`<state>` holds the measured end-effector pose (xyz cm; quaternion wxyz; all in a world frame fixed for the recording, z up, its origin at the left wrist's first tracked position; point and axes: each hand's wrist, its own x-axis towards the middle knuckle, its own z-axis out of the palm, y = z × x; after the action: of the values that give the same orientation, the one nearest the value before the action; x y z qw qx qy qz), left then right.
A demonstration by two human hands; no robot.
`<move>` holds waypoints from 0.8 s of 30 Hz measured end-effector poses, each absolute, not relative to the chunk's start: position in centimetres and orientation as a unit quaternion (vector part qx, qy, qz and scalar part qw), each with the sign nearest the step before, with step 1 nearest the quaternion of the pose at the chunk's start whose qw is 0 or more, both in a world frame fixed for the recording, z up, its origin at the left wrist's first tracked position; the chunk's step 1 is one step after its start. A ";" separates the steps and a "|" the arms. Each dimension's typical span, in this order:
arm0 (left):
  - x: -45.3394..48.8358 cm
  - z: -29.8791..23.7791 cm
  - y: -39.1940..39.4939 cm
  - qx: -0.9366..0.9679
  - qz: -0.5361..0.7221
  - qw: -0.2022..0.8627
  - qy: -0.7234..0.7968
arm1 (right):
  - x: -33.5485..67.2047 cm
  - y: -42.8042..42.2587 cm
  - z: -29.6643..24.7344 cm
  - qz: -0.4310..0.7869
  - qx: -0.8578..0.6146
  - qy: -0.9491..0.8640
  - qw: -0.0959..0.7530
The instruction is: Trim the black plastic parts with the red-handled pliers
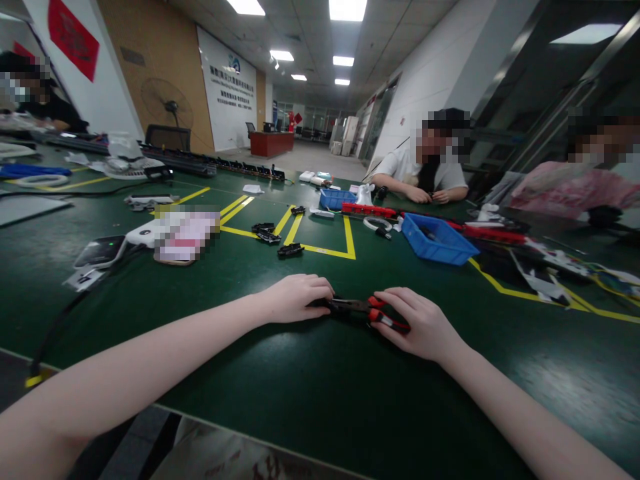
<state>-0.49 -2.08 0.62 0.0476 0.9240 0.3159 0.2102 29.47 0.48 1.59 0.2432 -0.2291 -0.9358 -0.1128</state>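
My right hand (417, 323) is closed around the red and black handles of long-nose pliers (353, 305). The jaws of the pliers point left, towards my left hand (297, 298), and meet a small dark part (325, 303) at its fingertips. My left fingers are curled round this part and hide most of it, so its kind does not show. Both hands are low over the green table top (280, 373). Beyond them lie several small black plastic pieces (291, 250) beside yellow tape lines.
Left of my hands lie a phone (183, 243), a white device (143, 232) and a black cable (65, 313). Blue bins (437, 243) stand farther right, near red strips (367, 210). Across the table sits a person in a white shirt (453, 170); others sit at both sides.
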 end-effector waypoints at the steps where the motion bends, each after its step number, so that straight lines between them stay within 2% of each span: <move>1: -0.5 0.6 -2.1 0.923 0.212 0.048 0.318 | 29.5 0.5 1.6 -0.118 -0.228 -0.935 0.247; 7: -0.6 0.6 -2.0 0.920 0.208 0.053 0.327 | 29.4 0.5 1.5 -0.137 -0.227 -0.931 0.252; 14: -0.5 0.6 -2.0 0.930 0.191 0.005 0.315 | 29.4 0.4 1.4 -0.136 -0.231 -0.931 0.249; 24: -0.6 0.6 -2.0 0.931 0.184 0.014 0.314 | 29.5 0.5 1.5 -0.085 -0.246 -0.940 0.221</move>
<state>-0.59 -1.97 0.58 0.0142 0.9312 0.3143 0.1840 29.51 0.46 1.46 0.2212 -0.2457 -0.9399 -0.0853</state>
